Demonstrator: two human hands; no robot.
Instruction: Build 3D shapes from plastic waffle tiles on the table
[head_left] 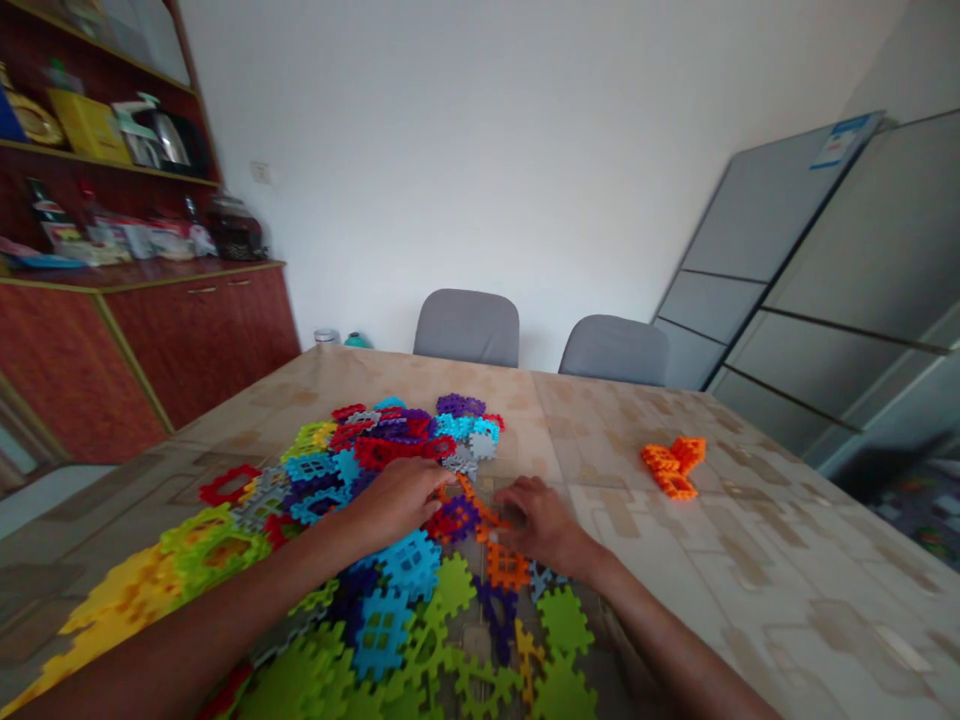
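Between my hands is a thin orange toothed building piece [487, 515], seen nearly edge-on above the pile. My left hand [401, 497] reaches over the pile, its fingers closed at the upper left end of this piece. My right hand [541, 517] is curled, thumb and fingers pinching its right side. Part of the piece is hidden by the fingers. Just below lie a purple toothed piece [463, 517] and an orange windowed square [508, 567]. A blue toothed piece [410, 563] lies under my left wrist.
Flat toothed pieces in several colours spread over the patterned table [600, 430], with green ones [566, 622] nearest me and yellow ones [124, 600] at left. A joined orange cluster [675, 466] sits apart at right. Two grey chairs [466, 325] stand behind the table.
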